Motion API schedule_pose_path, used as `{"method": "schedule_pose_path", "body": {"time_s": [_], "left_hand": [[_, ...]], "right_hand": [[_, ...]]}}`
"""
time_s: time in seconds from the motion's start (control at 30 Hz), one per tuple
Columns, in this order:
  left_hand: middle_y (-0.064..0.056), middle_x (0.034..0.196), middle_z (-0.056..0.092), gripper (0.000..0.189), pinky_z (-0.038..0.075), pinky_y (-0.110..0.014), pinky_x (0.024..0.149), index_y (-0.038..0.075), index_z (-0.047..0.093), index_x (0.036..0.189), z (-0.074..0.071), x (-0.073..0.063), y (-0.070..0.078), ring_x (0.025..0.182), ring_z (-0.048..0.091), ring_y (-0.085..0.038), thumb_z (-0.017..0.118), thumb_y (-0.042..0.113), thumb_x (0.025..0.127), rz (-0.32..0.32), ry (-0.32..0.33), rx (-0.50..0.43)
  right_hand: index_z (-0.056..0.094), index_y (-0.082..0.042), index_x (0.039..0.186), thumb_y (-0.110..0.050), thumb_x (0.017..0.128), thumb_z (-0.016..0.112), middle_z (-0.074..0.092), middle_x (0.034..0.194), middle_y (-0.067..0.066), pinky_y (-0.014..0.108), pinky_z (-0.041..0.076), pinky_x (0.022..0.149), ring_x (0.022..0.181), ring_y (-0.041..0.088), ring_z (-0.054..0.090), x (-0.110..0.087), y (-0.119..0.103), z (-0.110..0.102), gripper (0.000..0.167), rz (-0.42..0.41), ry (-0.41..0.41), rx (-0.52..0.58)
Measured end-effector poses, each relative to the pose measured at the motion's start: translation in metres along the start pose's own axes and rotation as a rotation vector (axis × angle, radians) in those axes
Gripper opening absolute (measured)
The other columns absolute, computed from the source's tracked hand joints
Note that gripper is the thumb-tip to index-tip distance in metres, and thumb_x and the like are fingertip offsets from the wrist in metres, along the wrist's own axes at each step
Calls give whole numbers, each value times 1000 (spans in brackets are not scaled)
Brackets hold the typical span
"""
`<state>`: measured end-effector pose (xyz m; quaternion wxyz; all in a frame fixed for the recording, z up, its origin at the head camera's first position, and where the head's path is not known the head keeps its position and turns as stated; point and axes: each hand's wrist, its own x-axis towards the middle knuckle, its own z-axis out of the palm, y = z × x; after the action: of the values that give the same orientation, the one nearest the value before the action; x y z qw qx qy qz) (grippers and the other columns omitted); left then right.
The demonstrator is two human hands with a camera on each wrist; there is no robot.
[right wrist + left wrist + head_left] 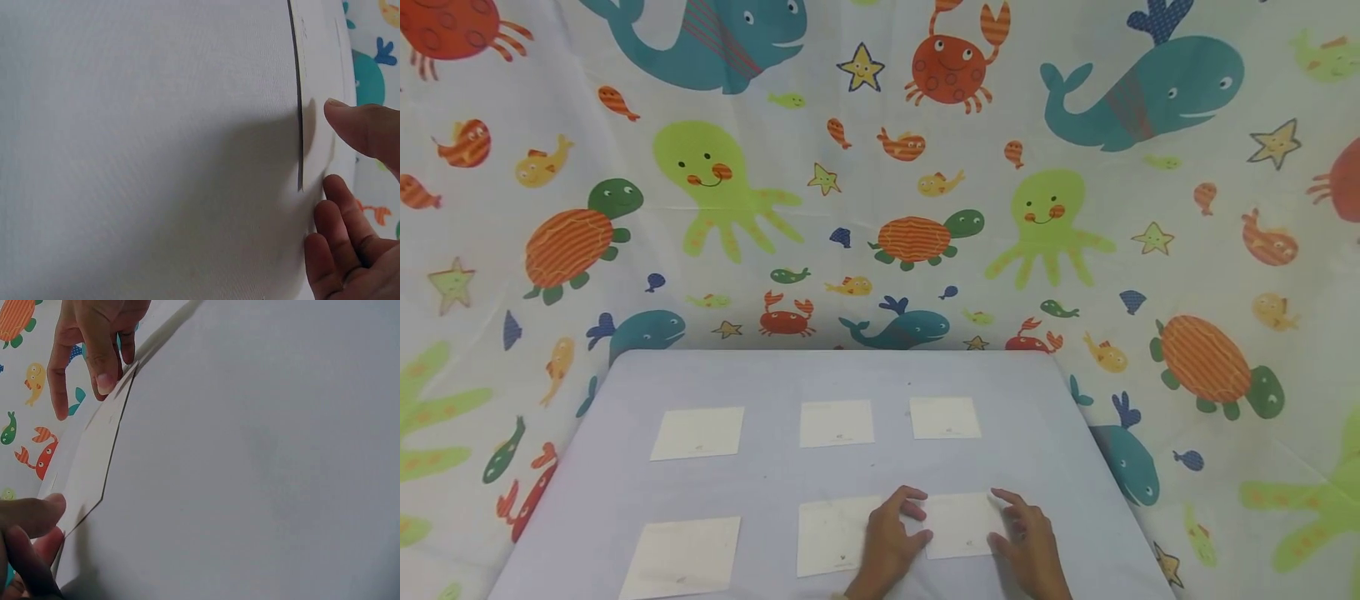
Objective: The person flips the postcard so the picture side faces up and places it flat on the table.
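Note:
A white rectangular card (958, 527) with a tiny mark near its lower edge lies flat on the table at the front right. On its left side is my left hand (891, 537), fingers bent loosely and the thumb tip right at the card's edge. My right hand (1032, 542) sits at the opposite side, thumb and fingers spread apart around the right edge. In the right wrist view, the thumb (359, 128) hovers over the card (315, 81) and casts a shadow there. The left wrist view shows the card (94, 462) between both hands. Neither hand grips it.
A second card (827, 542) lies partly behind my left hand, another card (683, 554) at the front left. Three more form a back row: left card (700, 433), middle card (837, 423), right card (945, 418). A sea-animal curtain (865, 208) hangs behind the white-covered table (775, 467).

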<state>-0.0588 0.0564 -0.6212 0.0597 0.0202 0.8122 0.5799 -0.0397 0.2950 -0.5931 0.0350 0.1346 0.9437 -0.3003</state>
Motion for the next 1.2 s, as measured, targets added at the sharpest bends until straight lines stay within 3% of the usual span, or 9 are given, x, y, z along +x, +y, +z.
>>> {"method": "schedule_pose_path", "body": {"time_s": [0.13,0.33,0.47,0.73,0.9,1.07,1.2], "left_hand": [[15,90,72,55,46,-21,71,27,71,115,3,0,-1,79,58,-2,89,-1,71,-14,26,52],[24,87,66,55,56,-38,91,31,70,113,11,0,-3,94,68,-6,92,2,71,-2,49,170],[24,87,64,54,57,-40,93,31,69,113,11,-1,-3,95,68,-7,92,3,72,11,47,203],[22,87,64,53,58,-40,93,30,69,111,9,-2,2,95,67,-8,92,3,72,-8,30,195],[20,89,65,52,57,-39,92,29,69,111,6,-4,5,94,67,-8,91,2,72,-15,19,173],[19,89,65,52,57,-38,92,28,70,110,4,-6,6,94,67,-7,90,0,72,13,27,153],[19,89,66,51,57,-37,92,28,70,110,3,-6,5,93,66,-6,89,-1,72,26,27,136]], "right_hand": [[61,-25,145,-9,81,89,68,126,16,58,54,94,112,35,66,2,-4,3,72,27,-10,-7],[62,-22,143,-5,81,88,69,127,18,60,53,99,117,42,66,2,-10,8,70,72,-3,2],[64,-20,140,-2,82,86,67,129,20,58,55,100,121,44,66,1,-11,11,65,95,8,25],[74,-18,124,-2,84,83,76,108,6,48,59,92,101,24,72,4,0,4,44,73,49,103],[77,-15,116,-2,87,80,78,113,7,39,61,88,102,20,73,7,3,-2,32,103,17,188],[78,-11,116,-7,91,76,77,121,14,41,61,85,103,26,74,10,2,-7,26,141,-57,241],[77,-11,118,-10,93,74,75,127,15,50,60,95,122,39,68,11,1,-11,25,154,-93,266]]}}
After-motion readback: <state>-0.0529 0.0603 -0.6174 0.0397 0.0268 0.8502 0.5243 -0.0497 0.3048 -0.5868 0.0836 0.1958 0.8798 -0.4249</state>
